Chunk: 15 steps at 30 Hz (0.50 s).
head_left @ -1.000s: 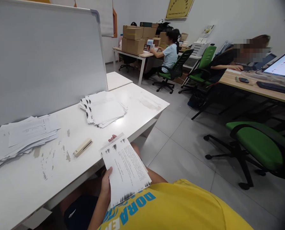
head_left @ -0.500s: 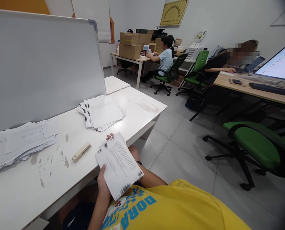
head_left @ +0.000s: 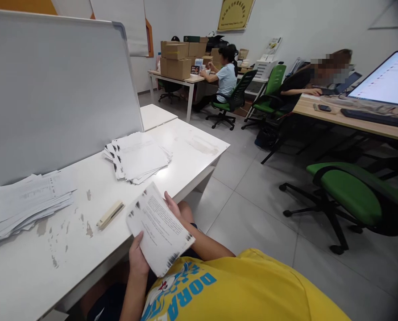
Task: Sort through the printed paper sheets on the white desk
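A small stack of printed papers, with dark smudges at its corners, is tilted above my lap near the table edge. My left hand grips its lower left side, thumb on top and fingers hidden beneath. My right hand is closed at the opposite edge, a fingertip showing and the other fingers behind the sheets. On the white table, a beige stapler lies left of the papers. Beyond them sits a loose pile of smudged sheets.
Another paper pile lies at the table's left, beside an upright whiteboard. Green chairs stand on the right. One person sits by cardboard boxes; another leans over a wooden desk with a monitor.
My right hand has shifted from behind the papers' top edge to their right side, showing more of itself. My left hand keeps its grip. The view has turned slightly right.
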Each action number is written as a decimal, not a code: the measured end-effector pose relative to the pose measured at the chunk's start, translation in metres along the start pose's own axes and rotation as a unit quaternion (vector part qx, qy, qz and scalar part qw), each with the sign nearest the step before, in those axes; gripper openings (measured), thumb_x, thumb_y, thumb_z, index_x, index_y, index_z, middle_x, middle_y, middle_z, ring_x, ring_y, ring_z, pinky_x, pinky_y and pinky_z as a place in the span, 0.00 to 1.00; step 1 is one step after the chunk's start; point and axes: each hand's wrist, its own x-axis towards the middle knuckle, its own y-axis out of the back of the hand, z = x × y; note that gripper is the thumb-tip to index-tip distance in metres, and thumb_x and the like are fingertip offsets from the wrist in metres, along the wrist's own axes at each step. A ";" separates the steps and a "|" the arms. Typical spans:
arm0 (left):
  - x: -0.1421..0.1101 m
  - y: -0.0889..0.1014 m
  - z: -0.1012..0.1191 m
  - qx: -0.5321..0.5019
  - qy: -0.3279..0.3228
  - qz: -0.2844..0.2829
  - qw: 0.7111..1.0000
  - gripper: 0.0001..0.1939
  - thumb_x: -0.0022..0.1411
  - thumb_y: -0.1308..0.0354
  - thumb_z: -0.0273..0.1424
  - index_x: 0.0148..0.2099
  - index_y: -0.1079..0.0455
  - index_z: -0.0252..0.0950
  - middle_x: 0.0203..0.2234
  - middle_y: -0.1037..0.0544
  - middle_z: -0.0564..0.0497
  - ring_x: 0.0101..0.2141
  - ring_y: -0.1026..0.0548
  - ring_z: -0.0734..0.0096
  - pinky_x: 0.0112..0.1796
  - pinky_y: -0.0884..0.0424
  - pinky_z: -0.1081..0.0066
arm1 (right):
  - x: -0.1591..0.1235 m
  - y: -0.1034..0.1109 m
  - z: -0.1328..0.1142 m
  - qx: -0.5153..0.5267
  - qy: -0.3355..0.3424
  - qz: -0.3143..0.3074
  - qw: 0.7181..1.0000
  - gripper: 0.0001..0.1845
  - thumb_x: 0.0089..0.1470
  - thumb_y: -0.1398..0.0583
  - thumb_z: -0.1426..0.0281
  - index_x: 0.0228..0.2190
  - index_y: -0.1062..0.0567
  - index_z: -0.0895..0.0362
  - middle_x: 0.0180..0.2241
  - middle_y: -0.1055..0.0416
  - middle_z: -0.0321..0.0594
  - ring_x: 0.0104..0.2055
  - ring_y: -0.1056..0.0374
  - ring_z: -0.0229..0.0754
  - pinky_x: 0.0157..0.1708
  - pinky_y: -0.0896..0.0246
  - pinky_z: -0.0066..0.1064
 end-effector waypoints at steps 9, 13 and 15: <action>0.002 0.004 0.043 0.085 -0.315 -0.001 0.945 0.24 0.51 0.38 0.30 0.53 0.27 0.40 0.44 0.20 0.49 0.51 0.25 0.58 0.57 0.33 0.58 | -0.020 0.011 -0.015 -0.084 -0.063 -0.100 0.989 0.30 0.49 0.34 0.54 0.50 0.24 0.56 0.47 0.23 0.43 0.51 0.29 0.47 0.54 0.38 0.39; 0.007 0.001 0.058 0.118 -0.344 0.017 0.931 0.23 0.49 0.38 0.31 0.50 0.27 0.40 0.43 0.20 0.51 0.51 0.26 0.58 0.58 0.34 0.57 | -0.018 0.010 -0.018 -0.219 -0.061 -0.115 0.967 0.23 0.45 0.31 0.61 0.44 0.20 0.55 0.42 0.21 0.38 0.46 0.26 0.47 0.47 0.33 0.35; 0.011 0.001 0.063 0.136 -0.339 0.021 0.931 0.22 0.49 0.38 0.32 0.49 0.27 0.40 0.43 0.20 0.50 0.50 0.25 0.57 0.57 0.33 0.56 | -0.014 0.010 -0.012 -0.255 -0.060 -0.119 0.958 0.22 0.40 0.29 0.65 0.41 0.19 0.55 0.40 0.20 0.37 0.45 0.26 0.48 0.44 0.31 0.33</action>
